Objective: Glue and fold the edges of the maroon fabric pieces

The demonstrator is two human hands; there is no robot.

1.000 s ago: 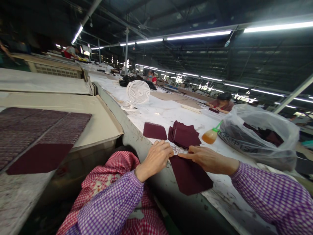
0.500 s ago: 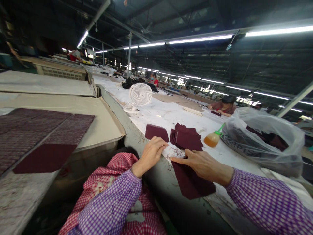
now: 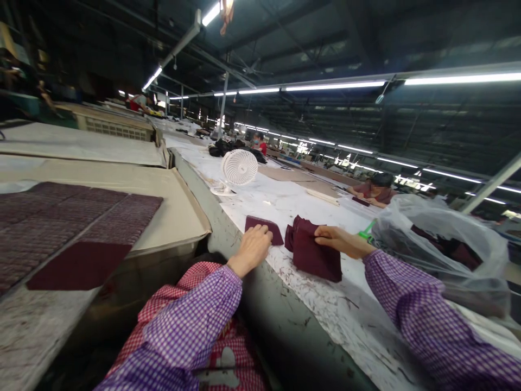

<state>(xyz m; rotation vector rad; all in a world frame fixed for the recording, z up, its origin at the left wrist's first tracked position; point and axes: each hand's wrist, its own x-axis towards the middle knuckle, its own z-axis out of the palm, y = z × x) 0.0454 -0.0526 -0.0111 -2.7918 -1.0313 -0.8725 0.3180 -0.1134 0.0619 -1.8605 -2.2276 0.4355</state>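
My right hand (image 3: 342,241) pinches the upper right edge of a maroon fabric piece (image 3: 315,251) between thumb and fingers. That piece slopes down in front of a loose pile of similar maroon pieces (image 3: 299,222) on the white-topped table. My left hand (image 3: 253,248), its fingers curled together, is at a second, neater maroon stack (image 3: 277,233) near the table edge. The fingertips touch this stack; whether a piece is between them is hidden.
A small white fan (image 3: 239,167) stands farther along the table. At right are a bottle with a green nozzle (image 3: 368,231) and a clear plastic bag (image 3: 443,260) holding dark cloth. Maroon panels (image 3: 81,266) lie on the left surface. A co-worker (image 3: 376,190) sits across the table.
My right hand has moved up and away from the table's front edge to the loose pile. The piece that lay over the edge is gone from there. My left hand has shifted onto the left stack.
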